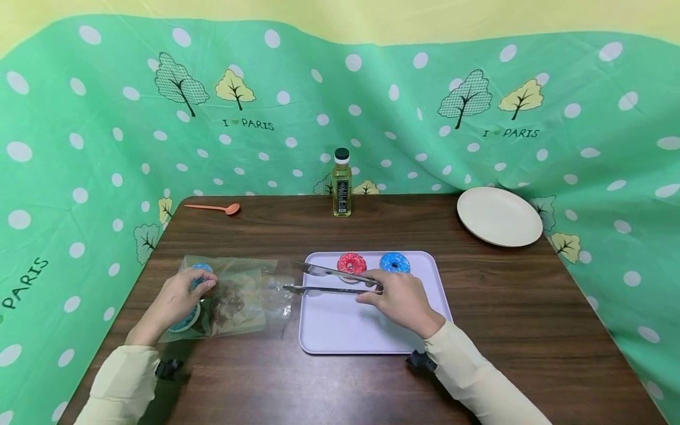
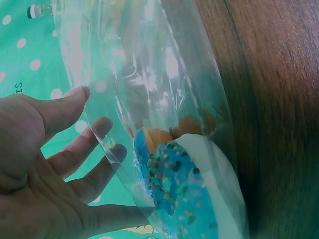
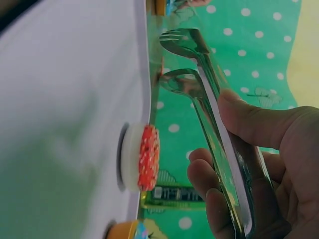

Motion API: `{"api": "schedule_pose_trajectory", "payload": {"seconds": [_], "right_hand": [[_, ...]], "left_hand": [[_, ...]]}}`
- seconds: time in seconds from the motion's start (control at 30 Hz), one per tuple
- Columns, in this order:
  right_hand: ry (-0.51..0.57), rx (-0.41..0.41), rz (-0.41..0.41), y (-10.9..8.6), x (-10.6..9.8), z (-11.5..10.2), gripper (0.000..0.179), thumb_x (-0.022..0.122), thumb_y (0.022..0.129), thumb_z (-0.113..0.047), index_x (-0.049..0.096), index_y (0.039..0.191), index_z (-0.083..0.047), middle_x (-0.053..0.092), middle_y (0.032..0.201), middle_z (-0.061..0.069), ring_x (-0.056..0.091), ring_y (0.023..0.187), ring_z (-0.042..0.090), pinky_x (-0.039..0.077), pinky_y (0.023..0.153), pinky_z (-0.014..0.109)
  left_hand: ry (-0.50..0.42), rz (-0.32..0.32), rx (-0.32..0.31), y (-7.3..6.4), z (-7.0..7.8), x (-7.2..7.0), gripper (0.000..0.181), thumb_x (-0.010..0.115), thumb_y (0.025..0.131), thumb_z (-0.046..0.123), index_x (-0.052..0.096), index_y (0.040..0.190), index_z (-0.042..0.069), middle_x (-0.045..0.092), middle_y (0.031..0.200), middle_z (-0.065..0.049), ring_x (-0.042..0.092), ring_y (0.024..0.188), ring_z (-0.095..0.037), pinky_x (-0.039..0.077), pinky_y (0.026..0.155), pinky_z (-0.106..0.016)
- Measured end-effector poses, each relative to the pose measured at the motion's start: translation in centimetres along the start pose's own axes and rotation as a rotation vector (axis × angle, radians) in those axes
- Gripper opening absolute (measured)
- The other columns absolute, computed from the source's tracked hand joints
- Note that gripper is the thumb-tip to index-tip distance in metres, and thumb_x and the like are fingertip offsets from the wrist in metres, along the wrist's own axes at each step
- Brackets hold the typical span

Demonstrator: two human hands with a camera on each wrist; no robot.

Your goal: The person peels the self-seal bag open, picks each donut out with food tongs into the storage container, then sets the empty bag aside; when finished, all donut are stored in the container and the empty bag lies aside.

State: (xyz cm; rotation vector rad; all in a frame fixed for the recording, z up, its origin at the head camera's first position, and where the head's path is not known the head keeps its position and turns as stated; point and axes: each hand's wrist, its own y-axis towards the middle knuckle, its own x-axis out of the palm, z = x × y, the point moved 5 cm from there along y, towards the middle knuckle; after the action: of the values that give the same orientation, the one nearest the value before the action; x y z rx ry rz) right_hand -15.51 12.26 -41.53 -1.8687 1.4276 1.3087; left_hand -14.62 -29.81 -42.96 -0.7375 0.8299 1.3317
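My left hand (image 1: 177,298) is at the left end of a clear plastic bag (image 1: 241,283) lying on the table, its fingers spread apart along the bag's edge. Inside the bag are blue doughnuts with sprinkles (image 2: 184,179), partly covered by that hand from above. In my right hand (image 1: 405,298) I grip metal tongs (image 3: 219,119) with the tips apart and nothing between them. They point left over the white tray (image 1: 366,330), reaching past its left rim. On the tray sit a red-topped doughnut (image 1: 350,261), partly behind the tongs, and a blue-topped doughnut (image 1: 395,262).
An oil bottle (image 1: 342,186) with a dark cap stands at the back middle. An orange spoon (image 1: 215,208) lies at the back left, and a white plate (image 1: 499,215) at the back right. A green dotted cloth (image 1: 319,88) hangs behind the wooden table (image 1: 510,319).
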Motion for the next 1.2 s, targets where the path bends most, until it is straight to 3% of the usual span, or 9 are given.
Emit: {"api": "schedule_pose_trajectory", "payload": {"seconds": [0.2,0.5,0.93,1.2], "right_hand": [[0.022,-0.036,-0.028,1.0,1.1,-1.2,0.048,0.086,0.079,-0.040,0.076,0.118,-0.013,0.039,0.050,-0.012,0.034,0.047,0.006,0.026,0.044,0.026],[0.043,-0.086,-0.071,2.1,2.8,-2.9,0.042,0.086,0.080,-0.039,0.077,0.113,-0.015,0.055,0.060,-0.015,0.042,0.048,0.004,0.032,0.044,0.025],[0.047,-0.107,-0.097,3.1,4.5,-3.8,0.039,0.084,0.082,-0.040,0.076,0.112,-0.017,0.066,0.074,-0.012,0.052,0.059,0.002,0.040,0.051,0.027],[0.056,-0.162,-0.118,4.1,5.7,-5.7,0.038,0.083,0.084,-0.038,0.076,0.113,-0.015,0.066,0.071,-0.009,0.054,0.059,0.005,0.041,0.050,0.029]], "left_hand": [[-0.002,0.000,-0.008,0.0,0.0,-0.2,0.021,0.058,0.105,0.021,0.072,0.110,0.007,0.064,0.115,-0.016,0.061,0.108,-0.041,0.049,0.086,-0.059],[-0.012,0.012,0.004,-0.2,0.2,-0.4,0.020,0.059,0.104,0.019,0.073,0.109,0.006,0.063,0.115,-0.016,0.059,0.111,-0.042,0.048,0.087,-0.059],[-0.008,0.019,0.010,-0.2,0.1,-0.5,0.021,0.058,0.104,0.022,0.073,0.109,0.006,0.063,0.117,-0.017,0.057,0.115,-0.043,0.047,0.089,-0.060],[0.003,0.022,0.019,-0.1,0.4,-0.7,0.022,0.059,0.104,0.021,0.073,0.111,0.005,0.064,0.116,-0.016,0.060,0.108,-0.041,0.049,0.086,-0.059]]}}
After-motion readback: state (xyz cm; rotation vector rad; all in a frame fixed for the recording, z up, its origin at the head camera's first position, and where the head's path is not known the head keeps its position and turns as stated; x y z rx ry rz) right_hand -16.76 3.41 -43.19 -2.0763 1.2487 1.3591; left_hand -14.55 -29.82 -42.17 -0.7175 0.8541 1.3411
